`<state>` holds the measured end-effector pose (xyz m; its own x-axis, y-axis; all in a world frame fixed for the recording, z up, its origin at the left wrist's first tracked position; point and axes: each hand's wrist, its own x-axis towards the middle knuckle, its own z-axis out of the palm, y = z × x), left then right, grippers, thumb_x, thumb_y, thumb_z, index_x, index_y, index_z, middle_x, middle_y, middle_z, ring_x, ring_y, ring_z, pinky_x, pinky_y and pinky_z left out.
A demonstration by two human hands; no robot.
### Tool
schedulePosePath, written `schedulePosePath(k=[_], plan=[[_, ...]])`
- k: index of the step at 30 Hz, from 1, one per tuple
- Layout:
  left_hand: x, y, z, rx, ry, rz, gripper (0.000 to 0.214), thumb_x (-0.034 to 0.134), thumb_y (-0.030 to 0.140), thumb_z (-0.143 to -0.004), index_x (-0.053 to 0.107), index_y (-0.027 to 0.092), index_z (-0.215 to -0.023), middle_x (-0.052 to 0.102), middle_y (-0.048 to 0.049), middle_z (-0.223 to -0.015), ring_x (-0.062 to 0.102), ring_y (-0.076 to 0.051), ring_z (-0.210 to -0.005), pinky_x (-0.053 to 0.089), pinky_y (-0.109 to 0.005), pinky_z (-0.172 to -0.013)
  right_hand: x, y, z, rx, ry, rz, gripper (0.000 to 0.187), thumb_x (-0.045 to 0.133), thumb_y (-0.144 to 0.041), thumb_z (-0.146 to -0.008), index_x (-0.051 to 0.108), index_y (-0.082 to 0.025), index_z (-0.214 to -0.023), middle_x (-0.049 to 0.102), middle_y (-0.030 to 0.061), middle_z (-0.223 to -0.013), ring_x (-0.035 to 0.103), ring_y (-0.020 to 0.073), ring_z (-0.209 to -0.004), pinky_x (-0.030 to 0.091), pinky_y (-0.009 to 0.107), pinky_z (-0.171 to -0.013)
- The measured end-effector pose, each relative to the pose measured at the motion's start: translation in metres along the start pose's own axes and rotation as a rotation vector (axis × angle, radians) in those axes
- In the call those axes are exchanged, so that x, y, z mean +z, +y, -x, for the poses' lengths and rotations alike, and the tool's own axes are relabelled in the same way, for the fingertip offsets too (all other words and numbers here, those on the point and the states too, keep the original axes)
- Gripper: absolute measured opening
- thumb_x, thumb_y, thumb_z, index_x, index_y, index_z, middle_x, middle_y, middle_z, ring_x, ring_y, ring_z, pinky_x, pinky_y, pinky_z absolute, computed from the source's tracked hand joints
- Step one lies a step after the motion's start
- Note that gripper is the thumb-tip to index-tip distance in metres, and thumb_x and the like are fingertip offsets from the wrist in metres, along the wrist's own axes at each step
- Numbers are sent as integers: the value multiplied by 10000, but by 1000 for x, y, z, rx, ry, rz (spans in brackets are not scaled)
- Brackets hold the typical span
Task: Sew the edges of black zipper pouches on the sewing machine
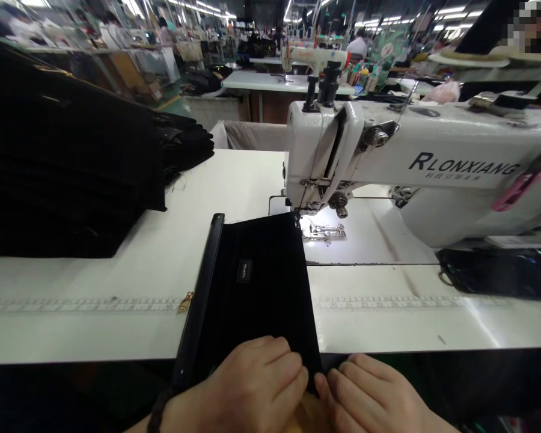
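A black fabric pouch [256, 288] with a zipper along its left edge and a small label lies flat on the white sewing table [72, 325]. Its far end reaches the needle area of the white sewing machine [415, 162]. A gold zipper pull [186, 302] hangs off its left side. My left hand [252, 385] is curled with its fingers pinching the pouch's near edge at the table's front. My right hand [369, 391] is curled beside it, fingertips on the same near corner of the pouch.
A tall stack of black fabric pieces [67, 162] covers the table's left side. A dark bundle [491, 270] lies under the machine arm at right. A measuring tape strip [388, 302] runs across the table. Other sewing stations stand behind.
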<state>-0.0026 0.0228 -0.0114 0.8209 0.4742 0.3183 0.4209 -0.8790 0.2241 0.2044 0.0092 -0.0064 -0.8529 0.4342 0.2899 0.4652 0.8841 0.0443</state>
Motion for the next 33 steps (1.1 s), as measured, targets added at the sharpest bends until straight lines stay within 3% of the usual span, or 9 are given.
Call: schedulePosePath(k=[8, 20, 25, 33], plan=[[7, -34, -14, 35, -104, 15, 230, 337, 72, -887, 558, 123, -854, 597, -59, -780, 533, -154, -710, 490, -286, -700, 11, 27, -15, -1, -17, -106, 327, 305, 12, -846, 614, -80, -791, 527, 36, -613, 437, 145, -529, 346, 312, -506], [12, -83, -38, 138, -7, -58, 354, 256, 70, -910, 594, 103, -810, 605, -71, -760, 544, -159, -698, 499, -286, -647, 22, 75, -39, -17, -189, -180, 189, 406, -94, -848, 575, -128, -771, 542, 45, -687, 412, 169, -600, 294, 333, -577], [14, -103, -46, 167, 80, -39, 326, 322, 88, -912, 623, 75, -788, 609, -74, -727, 540, -168, -677, 503, -288, -624, 30, 97, -51, -7, -175, -135, 197, 427, -100, -856, 564, -140, -720, 532, 20, -644, 418, 149, -570, 270, 312, -562], [13, -133, -58, 206, 18, -59, 242, 391, 80, -890, 625, 71, -831, 615, -71, -797, 526, -177, -756, 492, -286, -708, 50, 117, -57, 77, -48, -65, 306, 365, -126, -907, 560, -142, -671, 500, 3, -590, 374, 125, -520, 227, 304, -526]])
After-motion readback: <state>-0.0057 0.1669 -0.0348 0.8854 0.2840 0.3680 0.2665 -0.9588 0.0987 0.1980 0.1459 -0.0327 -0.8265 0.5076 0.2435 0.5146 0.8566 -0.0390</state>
